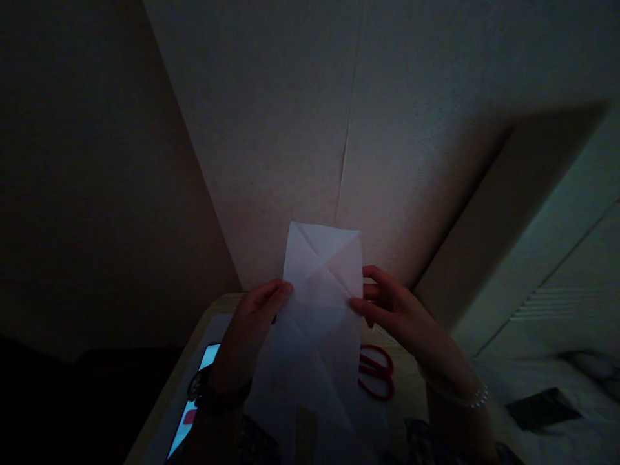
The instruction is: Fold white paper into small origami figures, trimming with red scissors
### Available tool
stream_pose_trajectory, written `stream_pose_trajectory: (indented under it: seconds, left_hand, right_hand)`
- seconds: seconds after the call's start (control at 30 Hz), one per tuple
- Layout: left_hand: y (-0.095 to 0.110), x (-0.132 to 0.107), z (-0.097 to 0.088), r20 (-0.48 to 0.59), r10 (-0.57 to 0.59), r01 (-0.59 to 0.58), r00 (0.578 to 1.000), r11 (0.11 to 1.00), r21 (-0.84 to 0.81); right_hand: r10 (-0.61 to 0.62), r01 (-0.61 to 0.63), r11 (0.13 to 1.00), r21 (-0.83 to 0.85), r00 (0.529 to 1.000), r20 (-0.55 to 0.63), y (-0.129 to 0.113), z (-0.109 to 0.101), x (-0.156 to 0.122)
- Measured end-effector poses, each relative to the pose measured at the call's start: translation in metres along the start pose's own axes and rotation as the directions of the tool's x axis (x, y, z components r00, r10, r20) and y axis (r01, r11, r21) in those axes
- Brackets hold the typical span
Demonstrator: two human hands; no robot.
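A white sheet of paper (pixel 320 316) with diagonal creases stands raised in front of me, its top edge against the view of the wall. My left hand (pixel 259 310) pinches its left edge, thumb in front. On the right edge, my right hand (pixel 387 300) grips the sheet between thumb and fingers. Red-handled scissors (pixel 376 372) lie just right of the paper, their blades hidden. Beside my left forearm, a phone (pixel 180 431) with a lit screen is partly covered by the wrist.
The small wooden table (pixel 197 336) meets a pale wall (pixel 290 129) at its back. A white panel (pixel 523 194) leans or stands at the right. Lower right, a dark flat object (pixel 542 409) and a dark cable-like loop (pixel 593 365) lie on a pale surface. The room is dim.
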State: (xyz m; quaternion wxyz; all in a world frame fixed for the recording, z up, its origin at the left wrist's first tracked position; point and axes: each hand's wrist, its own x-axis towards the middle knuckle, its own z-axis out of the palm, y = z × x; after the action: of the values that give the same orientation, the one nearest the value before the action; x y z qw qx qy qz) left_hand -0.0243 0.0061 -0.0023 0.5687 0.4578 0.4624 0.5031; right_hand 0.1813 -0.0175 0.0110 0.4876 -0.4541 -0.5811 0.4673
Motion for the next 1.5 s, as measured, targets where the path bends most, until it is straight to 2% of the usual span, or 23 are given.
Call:
stream_pose_trajectory:
  seconds: [0.13,0.23,0.37,0.67,0.87,1.07,1.13,1.23,1.37,1.5]
  left_hand:
    - [0.003,-0.002,0.003,-0.013,0.020,-0.020,1.000,0.999,-0.028]
    - [0.007,-0.004,0.003,-0.012,0.044,-0.044,0.999,0.999,-0.025]
    - [0.008,-0.006,0.003,-0.048,0.099,-0.100,0.994,0.995,-0.012]
    - [0.009,-0.007,0.003,-0.050,0.162,-0.162,0.986,0.987,0.006]
    - [0.005,-0.005,0.001,-0.081,0.168,-0.164,0.982,0.985,0.060]
    - [0.006,-0.008,0.007,-0.056,0.226,-0.220,0.973,0.971,0.099]
    - [0.005,-0.010,0.010,-0.040,0.257,-0.247,0.966,0.955,0.165]
    - [-0.002,-0.011,0.016,0.100,0.301,-0.316,0.949,0.924,0.217]
    - [-0.016,-0.007,0.024,0.206,0.269,-0.314,0.941,0.921,0.229]
    - [-0.024,-0.002,0.028,0.243,0.235,-0.296,0.941,0.922,0.252]
  right_hand:
    - [0.014,-0.015,0.999,0.034,0.999,0.046,0.000,0.001,-0.001]
    - [0.009,-0.009,0.999,0.046,1.000,0.018,-0.001,0.000,-0.001]
    - [-0.071,0.072,0.997,0.036,0.996,-0.053,-0.003,-0.003,-0.002]
    - [-0.170,0.162,0.978,-0.131,0.984,-0.055,-0.011,-0.001,-0.007]
    - [-0.201,0.182,0.954,-0.238,0.978,-0.058,-0.010,-0.004,-0.008]
    - [-0.217,0.175,0.938,-0.300,0.970,-0.112,-0.009,-0.009,-0.006]
    - [-0.216,0.161,0.929,-0.332,0.967,-0.134,-0.010,-0.011,-0.005]
    - [-0.208,0.116,0.904,-0.412,0.960,-0.186,-0.012,-0.012,-0.006]
    - [-0.207,0.058,0.879,-0.474,0.941,-0.267,-0.011,-0.017,-0.009]
    - [-0.173,-0.002,0.857,-0.516,0.941,-0.292,-0.006,-0.026,-0.009]
